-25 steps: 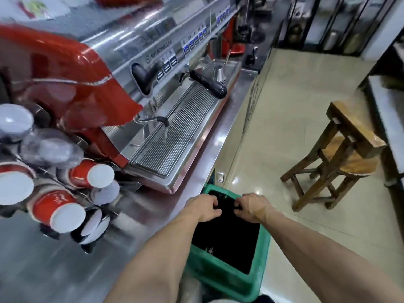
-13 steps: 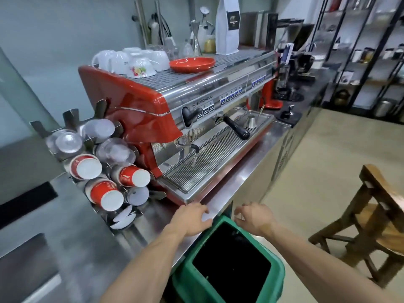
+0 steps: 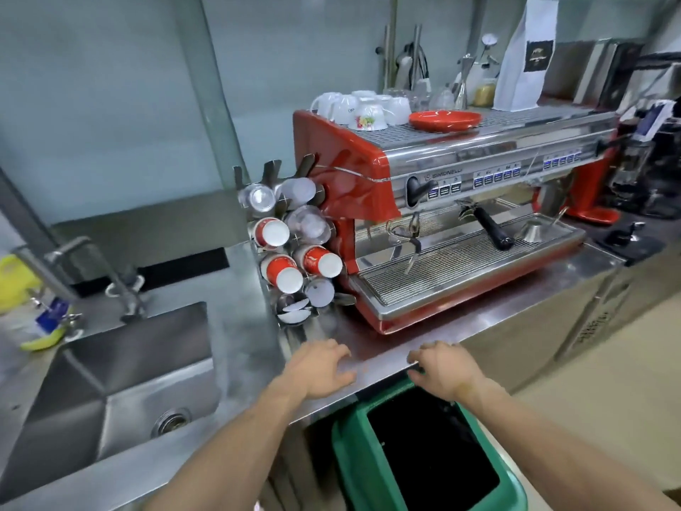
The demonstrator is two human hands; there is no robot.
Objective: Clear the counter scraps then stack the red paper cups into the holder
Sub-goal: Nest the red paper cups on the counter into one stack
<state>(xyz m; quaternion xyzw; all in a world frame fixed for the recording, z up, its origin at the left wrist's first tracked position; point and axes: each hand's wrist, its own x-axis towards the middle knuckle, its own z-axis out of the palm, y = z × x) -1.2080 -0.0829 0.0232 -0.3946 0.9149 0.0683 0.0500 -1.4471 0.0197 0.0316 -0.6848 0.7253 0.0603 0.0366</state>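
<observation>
Three stacks of red paper cups (image 3: 282,272) lie on their sides in a metal cup holder (image 3: 294,230) left of the red espresso machine (image 3: 453,223). Clear plastic cups fill the holder's upper slots. My left hand (image 3: 321,366) rests palm down on the steel counter (image 3: 383,354) in front of the holder, fingers spread, holding nothing. My right hand (image 3: 444,370) hovers at the counter's front edge, fingers apart and empty, above a green bin (image 3: 427,459) with a black liner. A few small reddish specks lie on the counter between my hands.
A steel sink (image 3: 121,378) with a tap (image 3: 95,274) lies to the left. White cups (image 3: 363,108), a red saucer (image 3: 445,121) and a white bag (image 3: 525,53) sit on top of the machine. A grinder (image 3: 641,167) stands at the far right.
My head has lifted from the bin to the counter. Both hands moved from over the bin's opening up to the counter edge; the left now lies on the steel.
</observation>
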